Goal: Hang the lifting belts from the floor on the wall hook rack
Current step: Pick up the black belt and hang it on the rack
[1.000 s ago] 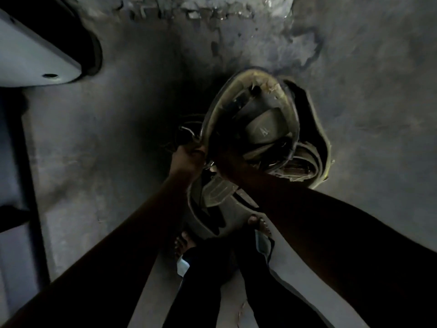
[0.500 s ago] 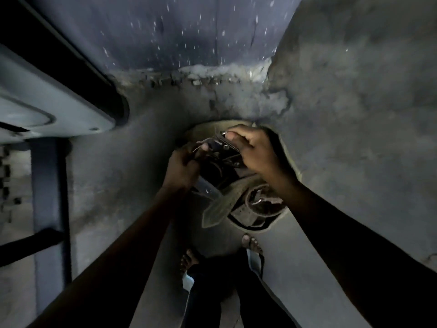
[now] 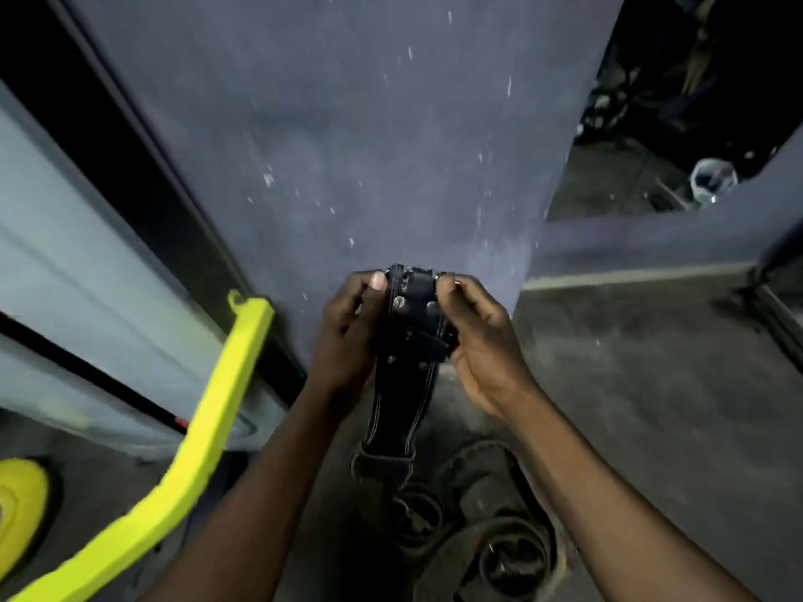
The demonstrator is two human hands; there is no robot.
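Note:
A black leather lifting belt (image 3: 402, 384) with pale stitching and metal rivets hangs down in front of a grey-blue wall (image 3: 347, 145). My left hand (image 3: 352, 336) grips its buckle end from the left and my right hand (image 3: 476, 341) grips it from the right, both at chest height close to the wall. More belts (image 3: 491, 514), coiled and worn, lie in a heap on the concrete floor below my hands. No hook rack shows in this view.
A bright yellow machine arm (image 3: 217, 419) slants across the lower left, with a yellow pad (image 3: 17, 506) at the far left. A pale panel with black trim (image 3: 87, 275) stands at left. An opening at upper right shows dark gear and a white container (image 3: 712, 178).
The view has swung up from the floor to the wall. Both hands have lifted one black belt off the heap and hold it up near the wall.

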